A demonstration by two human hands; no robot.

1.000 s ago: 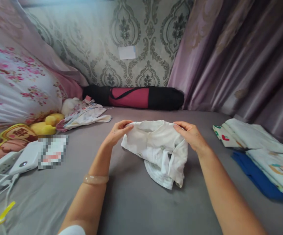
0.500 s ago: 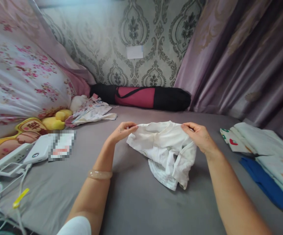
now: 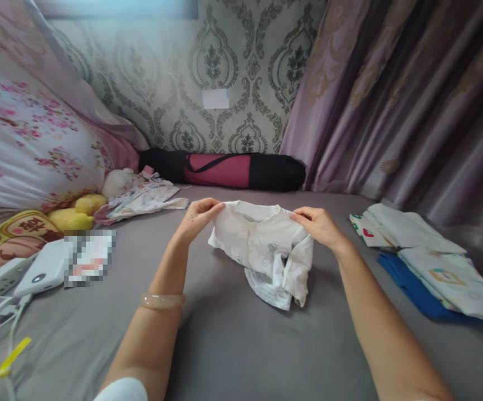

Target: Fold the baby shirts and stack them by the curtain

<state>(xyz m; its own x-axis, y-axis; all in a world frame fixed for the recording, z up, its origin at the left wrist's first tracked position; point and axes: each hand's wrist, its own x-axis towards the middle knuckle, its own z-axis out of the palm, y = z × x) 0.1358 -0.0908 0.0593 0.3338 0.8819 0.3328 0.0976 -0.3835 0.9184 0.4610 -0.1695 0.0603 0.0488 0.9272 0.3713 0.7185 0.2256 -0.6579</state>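
Observation:
A small white baby shirt (image 3: 262,239) with faint leaf prints hangs between my two hands above the grey bed sheet (image 3: 233,345). My left hand (image 3: 201,217) pinches its left shoulder, thumb and fingers pressed together. At the opposite shoulder, my right hand (image 3: 316,223) grips the cloth the same way. The round neckline faces up between them. Lower down, one sleeve and the hem fold and droop in a bunch, so part of the front is hidden.
Folded clothes (image 3: 416,234) and blue cloth (image 3: 416,289) lie on the right. Leftward are a white power bank (image 3: 47,267), a power strip (image 3: 3,278), cables and plush toys (image 3: 76,211). Rumpled clothes (image 3: 145,197) and a long black-and-red bag (image 3: 220,170) lie toward the wall.
Both hands keep hold of the shirt, and its neckline is now stretched flatter and more open. The view has turned slightly right, shifting the surroundings left.

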